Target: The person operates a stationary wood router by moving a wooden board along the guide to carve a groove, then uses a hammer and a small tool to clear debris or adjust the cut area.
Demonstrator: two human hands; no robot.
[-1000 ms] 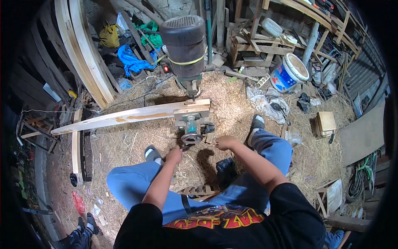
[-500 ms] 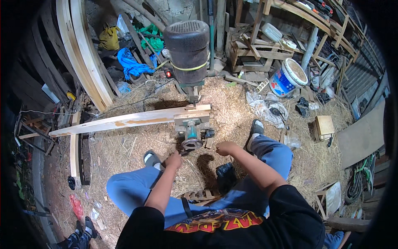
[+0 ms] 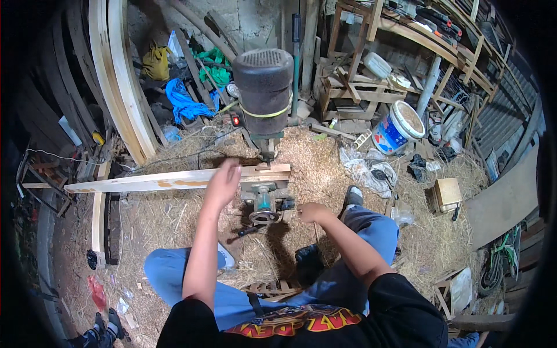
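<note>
A long pale wooden board (image 3: 145, 183) lies across the machine's vise (image 3: 264, 197), its right end under the bit (image 3: 268, 159) of a drilling machine with a big dark motor (image 3: 264, 87). My left hand (image 3: 223, 182) is over the board, left of the vise, fingers stretched out; whether it touches the wood I cannot tell. To the right of the vise's round handwheel (image 3: 264, 216), my right hand (image 3: 312, 213) is closed with its fingers curled. What it holds, if anything, is hidden. A dark lever (image 3: 246, 233) sticks out below the handwheel.
Tall planks (image 3: 113, 75) lean at the left. A white and blue bucket (image 3: 399, 129) stands at the right, near a wooden block (image 3: 447, 195). A black bag-like thing (image 3: 310, 261) lies between my legs. Shavings cover the floor; another person's feet (image 3: 107, 325) show lower left.
My left hand has left the lever below the handwheel and moved up over the board, its fingers now stretched out. My right hand stays near the vise's right side.
</note>
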